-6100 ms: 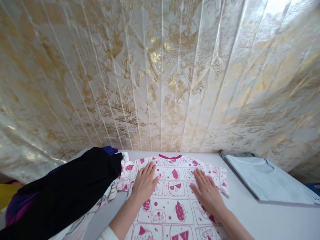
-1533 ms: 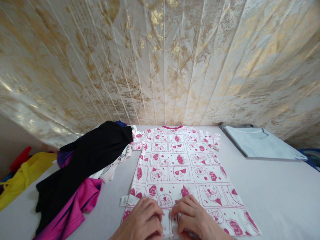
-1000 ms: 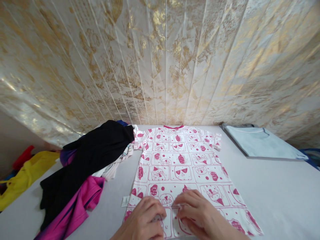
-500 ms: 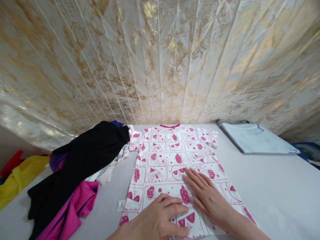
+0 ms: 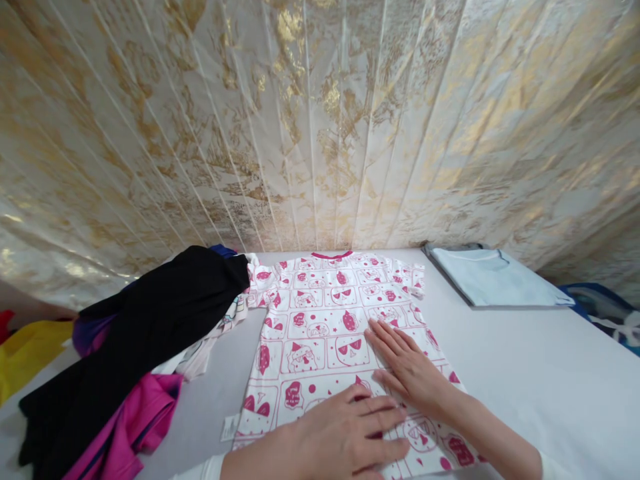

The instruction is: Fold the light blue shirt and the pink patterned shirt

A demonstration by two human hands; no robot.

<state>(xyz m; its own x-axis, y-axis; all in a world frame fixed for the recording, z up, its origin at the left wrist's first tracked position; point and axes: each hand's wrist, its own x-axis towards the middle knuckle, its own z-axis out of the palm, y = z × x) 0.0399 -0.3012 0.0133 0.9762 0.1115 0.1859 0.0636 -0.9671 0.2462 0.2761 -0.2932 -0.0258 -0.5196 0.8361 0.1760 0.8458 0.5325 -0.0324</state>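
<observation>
A white short-sleeved T-shirt (image 5: 310,330) with a pink cartoon print and a pink neckband lies spread flat, its collar toward the curtain. On its lower middle rests my left hand (image 5: 357,427), palm down with the fingers apart. Farther up and to the right, my right hand (image 5: 405,363) lies flat on the same shirt, fingers stretched out. Neither hand grasps anything. A small white label (image 5: 230,428) sticks out at the shirt's left side edge. The shirt's bottom hem is partly hidden by my left hand and forearm.
To the left is a heap of clothes with a black garment (image 5: 150,320) on top and a pink one (image 5: 145,420) below. Yellow cloth (image 5: 35,350) lies beyond. Folded light-blue clothing (image 5: 495,277) sits at the back right. A gold-patterned curtain (image 5: 320,133) hangs behind the white table (image 5: 530,380).
My left hand has slid to the right across the shirt, its fingers now more spread. My right hand has shifted slightly up the shirt. The whole view has turned a little to the right.
</observation>
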